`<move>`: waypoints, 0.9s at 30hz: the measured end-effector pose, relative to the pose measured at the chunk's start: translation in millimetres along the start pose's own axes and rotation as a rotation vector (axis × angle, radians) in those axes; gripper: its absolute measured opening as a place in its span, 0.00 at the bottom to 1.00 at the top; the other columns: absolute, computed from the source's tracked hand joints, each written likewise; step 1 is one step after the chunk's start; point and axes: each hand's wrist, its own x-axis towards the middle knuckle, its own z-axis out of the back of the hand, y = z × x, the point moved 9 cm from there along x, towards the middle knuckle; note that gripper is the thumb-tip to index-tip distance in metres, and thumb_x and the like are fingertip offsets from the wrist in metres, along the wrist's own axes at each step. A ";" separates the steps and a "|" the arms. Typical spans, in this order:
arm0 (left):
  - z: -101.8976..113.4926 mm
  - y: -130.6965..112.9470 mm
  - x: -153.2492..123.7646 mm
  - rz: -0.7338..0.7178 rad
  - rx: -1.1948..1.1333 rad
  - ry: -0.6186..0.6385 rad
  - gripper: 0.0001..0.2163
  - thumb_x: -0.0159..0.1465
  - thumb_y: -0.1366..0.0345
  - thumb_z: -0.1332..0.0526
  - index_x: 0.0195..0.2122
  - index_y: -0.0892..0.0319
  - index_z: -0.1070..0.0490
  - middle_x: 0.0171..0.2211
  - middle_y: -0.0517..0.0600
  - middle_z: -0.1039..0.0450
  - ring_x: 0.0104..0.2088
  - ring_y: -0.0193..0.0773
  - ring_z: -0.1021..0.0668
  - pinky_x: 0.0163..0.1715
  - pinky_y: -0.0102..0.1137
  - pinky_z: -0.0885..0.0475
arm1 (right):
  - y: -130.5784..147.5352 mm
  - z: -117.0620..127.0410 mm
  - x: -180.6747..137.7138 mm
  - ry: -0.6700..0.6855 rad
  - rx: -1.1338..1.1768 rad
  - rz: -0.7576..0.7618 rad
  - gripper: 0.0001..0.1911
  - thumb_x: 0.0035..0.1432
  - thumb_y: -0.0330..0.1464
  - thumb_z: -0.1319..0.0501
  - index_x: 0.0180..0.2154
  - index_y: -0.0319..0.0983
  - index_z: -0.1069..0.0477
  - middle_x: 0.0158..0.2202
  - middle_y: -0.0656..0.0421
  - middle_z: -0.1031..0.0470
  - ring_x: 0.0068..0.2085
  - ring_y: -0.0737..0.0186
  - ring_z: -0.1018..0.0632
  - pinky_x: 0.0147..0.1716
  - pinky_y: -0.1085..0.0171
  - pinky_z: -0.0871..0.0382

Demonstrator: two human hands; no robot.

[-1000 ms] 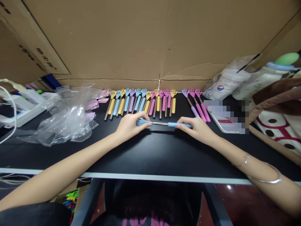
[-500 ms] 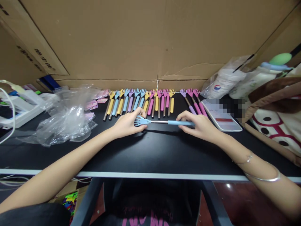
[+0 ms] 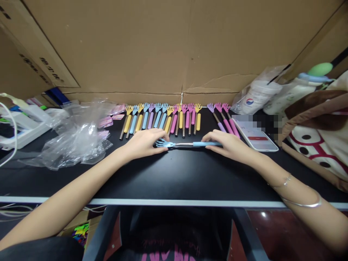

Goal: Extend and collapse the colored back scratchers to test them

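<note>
A blue back scratcher [image 3: 185, 144] with a claw-shaped head and a metal rod lies crosswise, low over the black table. My left hand [image 3: 146, 143] is closed around its clawed head, thumb in front and fingers behind. My right hand [image 3: 227, 145] is closed on the blue handle at the other end, hiding the handle's tip. Just behind, a row of yellow, blue, purple and pink back scratchers [image 3: 163, 117] lies side by side with claws pointing away. A smaller group of purple and pink back scratchers [image 3: 224, 117] lies beyond my right hand.
Crumpled clear plastic bags [image 3: 87, 134] lie at left beside a white power strip [image 3: 29, 128]. A phone [image 3: 257, 136] rests at right, near a bagged cup [image 3: 259, 96], a bottle [image 3: 296, 92] and a fabric bag [image 3: 323, 141]. A cardboard wall [image 3: 152, 47] rises behind.
The blue back scratcher has come slightly lower and nearer the table, both hands still on it. The view has shifted a little.
</note>
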 end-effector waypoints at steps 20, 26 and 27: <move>-6.4 -4.8 -3.8 -0.072 0.137 0.059 0.14 0.66 0.52 0.46 0.46 0.54 0.34 0.45 0.48 0.29 0.39 0.37 0.24 0.32 0.26 0.35 | -2.7 -3.7 0.1 0.049 -0.055 0.021 0.09 0.62 0.38 0.46 0.41 0.42 0.33 0.38 0.57 0.30 0.38 0.62 0.29 0.36 0.64 0.37; -6.3 -6.1 -3.8 -0.074 0.139 0.057 0.13 0.66 0.53 0.45 0.45 0.54 0.34 0.45 0.47 0.29 0.39 0.36 0.24 0.32 0.26 0.35 | -2.0 -4.1 -0.9 0.050 -0.067 0.018 0.09 0.62 0.39 0.47 0.41 0.43 0.33 0.39 0.57 0.29 0.38 0.61 0.28 0.36 0.63 0.37; -6.3 -6.5 -3.8 -0.077 0.139 0.055 0.13 0.66 0.53 0.46 0.45 0.54 0.34 0.45 0.47 0.29 0.39 0.36 0.24 0.32 0.26 0.35 | -2.0 -4.0 -0.9 0.050 -0.067 0.018 0.09 0.62 0.39 0.47 0.41 0.43 0.33 0.39 0.57 0.29 0.38 0.61 0.28 0.36 0.63 0.37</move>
